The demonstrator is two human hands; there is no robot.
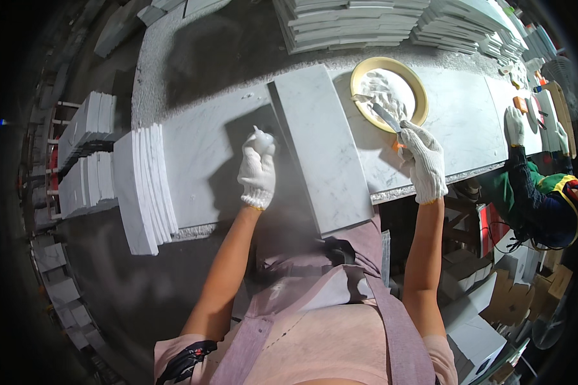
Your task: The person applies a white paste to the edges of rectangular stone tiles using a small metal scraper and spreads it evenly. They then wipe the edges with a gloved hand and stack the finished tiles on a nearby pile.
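My left hand (pixel 257 172), in a white knit glove, is closed around a small white wad (pixel 259 137) that I cannot make out clearly. It is over the pale slab surface, left of a long grey-white stone tile (pixel 321 147). The tile lies crosswise, its near end jutting past the bench edge. My right hand (pixel 425 159), also gloved, grips a putty knife (pixel 385 117). The blade points up and left over the near rim of a yellow bowl (pixel 422 96). White paste (pixel 398 86) lies in that bowl. An orange piece (pixel 396 147) shows beside my right fingers.
Stacked white tiles (pixel 353 25) stand along the far side, and upright tiles (pixel 146 186) lean at the left bench end. More tile stacks (pixel 87 138) are farther left. At the right, a co-worker (pixel 539 192) in gloves works at the same bench.
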